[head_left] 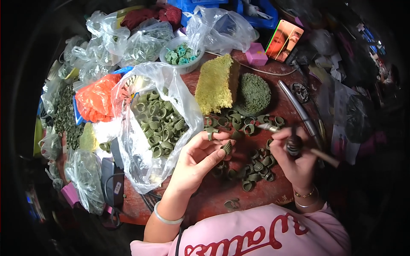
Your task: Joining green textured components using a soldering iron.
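Reddish-brown and crowded, the table we look down on is heaped with clear plastic bags, and we see one open bag full of olive-green ribbed rings at its left. Behind it lie an orange bag, a bowl of teal pieces, a yellow sponge block and a round green pad just beside it. Loose green rings are scattered on the table between our two hands. Our left hand is palm up, its fingers curled together around one green ring pinched at the fingertips, with another ring at the thumb. Our right hand is clamped on a wooden-handled tool, whose metal tip points toward the left hand, well clear of the table. A long metal rod lies just behind the right hand.
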Demonstrator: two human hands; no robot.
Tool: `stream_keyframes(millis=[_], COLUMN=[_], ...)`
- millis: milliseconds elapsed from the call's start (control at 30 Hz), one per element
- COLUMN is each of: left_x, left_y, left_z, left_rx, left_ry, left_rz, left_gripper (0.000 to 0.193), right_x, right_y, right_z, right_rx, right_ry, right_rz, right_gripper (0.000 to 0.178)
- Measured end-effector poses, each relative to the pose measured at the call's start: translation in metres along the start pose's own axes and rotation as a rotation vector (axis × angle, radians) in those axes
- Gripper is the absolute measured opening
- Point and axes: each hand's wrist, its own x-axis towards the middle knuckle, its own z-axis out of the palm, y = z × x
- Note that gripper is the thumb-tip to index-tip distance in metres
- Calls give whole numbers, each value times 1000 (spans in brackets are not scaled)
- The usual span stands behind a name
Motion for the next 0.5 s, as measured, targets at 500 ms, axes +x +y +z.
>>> stream_keyframes(millis=[500], left_x=[3], left_y=[-1], left_z=[0], left_rx=[-102], left_ry=[187], left_rz=[116], left_gripper=[32], right_x=[9], right_y=[16], right_z=[2], right_rx=[-602], right_ry=[-21], right_rz=[-140], right_gripper=[27])
